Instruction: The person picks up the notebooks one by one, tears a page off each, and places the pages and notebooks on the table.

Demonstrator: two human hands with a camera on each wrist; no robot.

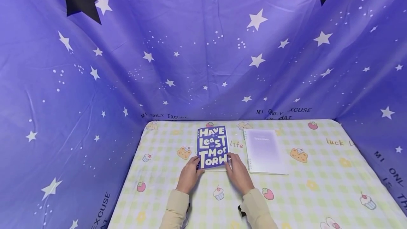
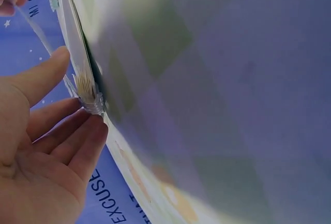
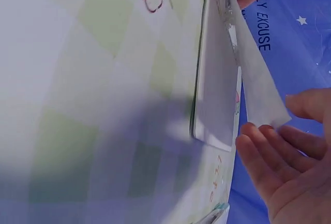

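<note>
A spiral notebook [image 1: 212,146] with a blue cover and large white lettering lies on the table, its coil on the left. My left hand [image 1: 190,173] is at its lower left corner; in the left wrist view the fingers touch the coil [image 2: 93,102] and the thumb lies over the cover's edge. With my right hand [image 1: 236,172] I hold the lower right corner of the cover [image 3: 261,92] between thumb and fingers. That cover stands raised at an angle above the page block [image 3: 217,74], its pale inner side showing in the right wrist view.
To the right lies a second spiral notebook [image 1: 264,151], pale purple and white, marked "freedom". The table has a green-and-white checked cloth [image 1: 305,193] with printed cakes, bears and strawberries. Purple star-patterned curtains [image 1: 206,63] stand behind and at both sides.
</note>
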